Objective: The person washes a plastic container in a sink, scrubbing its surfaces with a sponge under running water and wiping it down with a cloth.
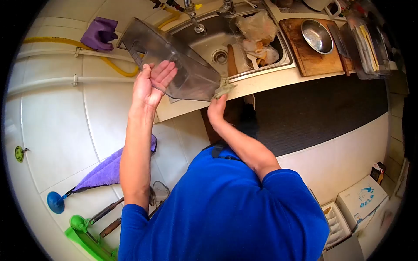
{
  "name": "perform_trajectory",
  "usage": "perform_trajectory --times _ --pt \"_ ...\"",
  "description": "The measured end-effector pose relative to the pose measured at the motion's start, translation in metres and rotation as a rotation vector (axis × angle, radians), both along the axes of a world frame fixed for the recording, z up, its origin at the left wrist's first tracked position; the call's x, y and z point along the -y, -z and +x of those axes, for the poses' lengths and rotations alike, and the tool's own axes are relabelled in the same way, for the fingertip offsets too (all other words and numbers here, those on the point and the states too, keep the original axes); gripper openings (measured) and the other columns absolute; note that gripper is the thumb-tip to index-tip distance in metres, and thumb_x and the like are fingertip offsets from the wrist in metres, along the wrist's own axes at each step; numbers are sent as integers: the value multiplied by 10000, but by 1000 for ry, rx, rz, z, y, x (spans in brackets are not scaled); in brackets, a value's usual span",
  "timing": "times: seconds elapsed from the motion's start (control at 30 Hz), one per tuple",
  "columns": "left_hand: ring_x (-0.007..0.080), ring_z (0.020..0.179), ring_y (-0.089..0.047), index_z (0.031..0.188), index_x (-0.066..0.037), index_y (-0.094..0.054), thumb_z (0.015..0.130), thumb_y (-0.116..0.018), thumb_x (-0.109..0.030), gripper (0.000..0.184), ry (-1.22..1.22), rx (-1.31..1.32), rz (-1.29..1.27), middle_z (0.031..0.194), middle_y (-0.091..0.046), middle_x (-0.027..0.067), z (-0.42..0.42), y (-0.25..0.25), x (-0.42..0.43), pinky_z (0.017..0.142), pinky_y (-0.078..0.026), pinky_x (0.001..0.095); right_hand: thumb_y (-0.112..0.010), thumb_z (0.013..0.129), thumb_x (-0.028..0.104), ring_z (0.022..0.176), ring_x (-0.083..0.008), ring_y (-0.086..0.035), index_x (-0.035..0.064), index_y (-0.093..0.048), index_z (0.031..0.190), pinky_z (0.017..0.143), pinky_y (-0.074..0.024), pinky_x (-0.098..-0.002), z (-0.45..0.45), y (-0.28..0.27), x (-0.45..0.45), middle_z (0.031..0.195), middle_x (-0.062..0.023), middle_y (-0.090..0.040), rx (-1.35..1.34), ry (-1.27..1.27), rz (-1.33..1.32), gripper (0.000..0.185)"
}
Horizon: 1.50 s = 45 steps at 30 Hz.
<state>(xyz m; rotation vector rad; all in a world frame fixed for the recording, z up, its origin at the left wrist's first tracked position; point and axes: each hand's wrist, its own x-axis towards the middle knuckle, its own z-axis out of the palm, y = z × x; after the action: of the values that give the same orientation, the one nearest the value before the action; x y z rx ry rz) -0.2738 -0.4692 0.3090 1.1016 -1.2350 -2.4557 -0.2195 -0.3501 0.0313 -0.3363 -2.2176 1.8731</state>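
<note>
The right hand [216, 109] was closed on a pale cloth [224, 88], which touched the low end of a clear grey plastic bin [187, 78]. The left hand [150, 87] was at the bin's near side, palm up, fingers stretched out — whether it bore any weight, I could not tell. Between the hands and reaching beyond them, the bin was tilted.

Just past the right hand ran the edge of the desk [265, 82], then the sink [211, 41], with a plastic bag [257, 25] in its right part. A purple glove [99, 34] hung beyond the left hand, leftward. Well to the right hand's right — and farther off — a chopping board [300, 58] bore a metal bowl [317, 36].
</note>
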Motion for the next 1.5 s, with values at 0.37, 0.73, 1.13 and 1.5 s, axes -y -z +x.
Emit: perform_trajectory --times 0.37,0.73,1.13,1.5 --pt "463 1188 -602 1128 -12 -445 1105 -384 -268 265 -10 -43 -41 1253 -572 323 51 4 27 1017 -537 582 -433 990 70 827 -243 -623 19 -559 1218 647 -605 -404 -30 -40 -89 1102 -123 -617 878 -544 -605 265" --pt "266 652 -717 1029 -28 -509 998 -598 -148 153 233 17 -289 803 -703 170 150 -41 -35 593 -618 360 -425 819 -152 993 -288 -677 -35 -520 1326 767 -651 -412 15 -80 -146 1210 -152 -589 1039 -705 -490 529" --pt "207 719 -730 971 32 -524 938 -622 -8 111 715 128 -831 776 -729 154 232 -40 -138 681 -595 321 -522 1039 281 1026 -267 -670 -7 -512 1331 832 -627 -482 -33 -181 -234 1190 -135 -624 794 -763 -878 410" --pt "359 645 -668 914 -46 -507 903 -624 -95 127 1033 57 -1627 658 -641 162 194 42 -209 549 -515 466 -565 988 575 775 -142 -620 52 -604 1157 715 -569 -324 -81 -156 -363 916 -22 -630 524 -469 -572 551"
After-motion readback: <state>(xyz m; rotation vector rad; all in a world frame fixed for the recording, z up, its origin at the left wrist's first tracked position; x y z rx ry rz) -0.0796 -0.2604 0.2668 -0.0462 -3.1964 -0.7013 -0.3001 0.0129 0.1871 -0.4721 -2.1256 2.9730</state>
